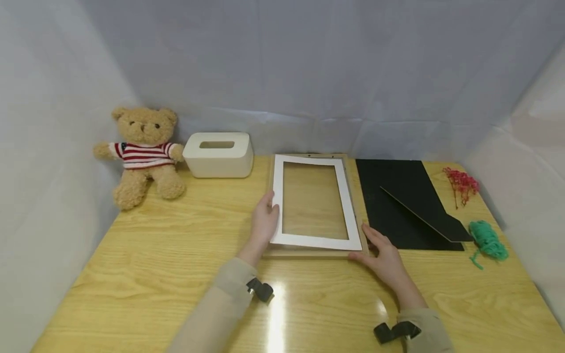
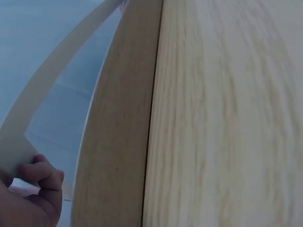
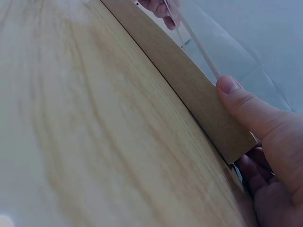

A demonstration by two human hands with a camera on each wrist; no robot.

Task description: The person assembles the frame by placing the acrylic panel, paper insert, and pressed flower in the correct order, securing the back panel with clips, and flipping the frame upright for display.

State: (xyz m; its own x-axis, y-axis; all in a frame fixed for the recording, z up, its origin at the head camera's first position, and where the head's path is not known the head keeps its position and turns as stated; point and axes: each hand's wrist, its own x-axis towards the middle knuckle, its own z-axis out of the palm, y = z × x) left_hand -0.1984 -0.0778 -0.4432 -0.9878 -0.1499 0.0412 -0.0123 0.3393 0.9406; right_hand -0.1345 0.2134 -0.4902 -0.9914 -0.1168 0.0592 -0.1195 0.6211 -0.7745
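A white picture mat [image 1: 318, 241] with a large rectangular opening lies tilted over a light wooden picture frame [image 1: 309, 254] on the table. My left hand [image 1: 263, 220] pinches the mat's left border; in the left wrist view, thumb and curled finger meet at the mat [image 2: 42, 80] corner. At the frame's near right corner is my right hand [image 1: 384, 260]. The right wrist view shows its thumb on the front side of the frame [image 3: 189, 90] and its fingers round the corner. Through the mat's opening the wood-coloured inside of the frame shows.
Right of the frame lies a black backing board [image 1: 397, 230] with its easel leg [image 1: 432, 215] raised. Pink dried flowers [image 1: 462, 184] and green yarn [image 1: 487, 240] are at the far right. A white tissue box [image 1: 218, 164] and teddy bear [image 1: 145, 157] stand at the back left.
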